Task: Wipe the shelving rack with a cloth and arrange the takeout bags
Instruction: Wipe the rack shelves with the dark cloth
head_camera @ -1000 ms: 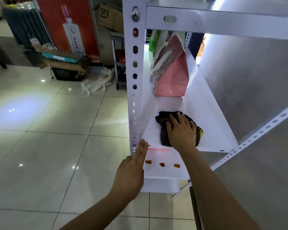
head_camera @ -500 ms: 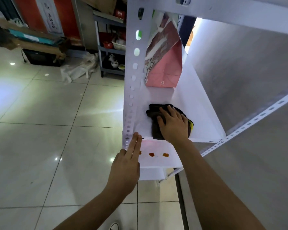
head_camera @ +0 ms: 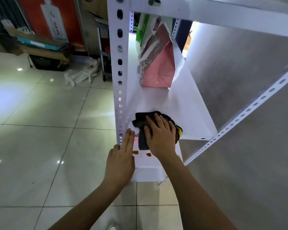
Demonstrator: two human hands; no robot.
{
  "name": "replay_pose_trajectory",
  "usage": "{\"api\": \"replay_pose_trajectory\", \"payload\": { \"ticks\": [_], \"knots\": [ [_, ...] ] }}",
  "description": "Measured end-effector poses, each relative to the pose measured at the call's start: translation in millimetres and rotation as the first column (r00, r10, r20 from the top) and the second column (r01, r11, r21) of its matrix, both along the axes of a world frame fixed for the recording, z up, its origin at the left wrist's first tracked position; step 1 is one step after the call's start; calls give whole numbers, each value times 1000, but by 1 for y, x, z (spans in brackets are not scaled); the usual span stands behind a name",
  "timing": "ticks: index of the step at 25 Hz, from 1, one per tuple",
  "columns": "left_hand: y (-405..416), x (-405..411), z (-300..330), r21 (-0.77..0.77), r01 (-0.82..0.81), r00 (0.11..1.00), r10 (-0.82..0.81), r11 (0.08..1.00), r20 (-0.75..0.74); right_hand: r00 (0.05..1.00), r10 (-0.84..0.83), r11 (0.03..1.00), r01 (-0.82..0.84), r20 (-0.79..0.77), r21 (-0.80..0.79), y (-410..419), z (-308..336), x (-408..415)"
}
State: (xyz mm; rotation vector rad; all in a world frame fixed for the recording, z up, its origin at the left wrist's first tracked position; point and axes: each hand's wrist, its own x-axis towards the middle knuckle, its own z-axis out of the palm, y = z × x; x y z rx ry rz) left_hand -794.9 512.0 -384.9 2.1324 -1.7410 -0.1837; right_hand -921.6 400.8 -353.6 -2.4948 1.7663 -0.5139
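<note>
A white metal shelving rack (head_camera: 189, 103) stands ahead, seen end-on. My right hand (head_camera: 161, 136) lies flat, fingers spread, pressing a dark grey cloth (head_camera: 142, 140) with a yellow edge onto the near end of the middle shelf. My left hand (head_camera: 121, 156) touches the rack's perforated front post (head_camera: 118, 67) with straight fingers. Farther back on the same shelf stands a pink takeout bag (head_camera: 158, 70), with a green and white bag (head_camera: 142, 29) behind it. Orange stains (head_camera: 148, 154) show on the lower shelf under my hands.
A grey wall (head_camera: 249, 77) runs along the right of the rack. Glossy floor tiles (head_camera: 40, 130) spread to the left. Cardboard boxes (head_camera: 40, 45), a small dark cart (head_camera: 105, 60) and a white bag on the floor (head_camera: 80, 73) sit at the back left.
My right hand has slid the cloth toward the near edge of the shelf, so part of it now hangs over. The left hand stays on the post. The view shifted a little.
</note>
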Motion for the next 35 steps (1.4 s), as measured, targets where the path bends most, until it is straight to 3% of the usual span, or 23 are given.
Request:
{"api": "replay_pose_trajectory", "payload": {
  "ticks": [3,7,11,17,20,23,25,26,27,29,32,35],
  "knots": [
    [1,-12,7,-4,-40,998,40,999,45,999,36,998,-34,29,-47,-2,-4,-29],
    [2,-25,10,12,-83,994,82,997,72,996,-94,995,94,7,-36,-33,-2,-111],
    [3,-37,12,11,-127,987,126,992,99,998,-68,995,68,-5,-70,-44,-10,-141],
    [2,-49,4,-43,-159,984,162,986,76,980,71,950,-10,185,-311,-37,-28,-147],
    [9,-58,-9,-74,-166,982,171,983,77,958,148,942,-61,246,-330,-22,-30,-156],
    [32,-76,-42,-9,-129,992,129,992,0,918,194,937,-69,347,-342,0,-38,-160],
    [53,-88,-70,59,-110,992,113,992,-49,828,203,972,-106,522,-211,18,-61,-162],
    [63,-91,-84,97,-101,992,107,990,-66,742,126,991,-120,659,-54,27,-77,-161],
    [72,-94,-99,134,-86,992,97,987,-81,630,-32,980,-131,776,147,36,-94,-161],
    [82,-97,-131,211,-38,993,60,977,-100,454,-399,862,-111,797,495,45,-139,-164],
    [81,-102,-168,312,17,995,15,950,-102,432,-585,708,-141,686,692,46,-192,-171],
    [70,-99,-197,334,33,997,-6,942,-81,596,-434,764,-153,675,626,30,-212,-164]
  ]
}}
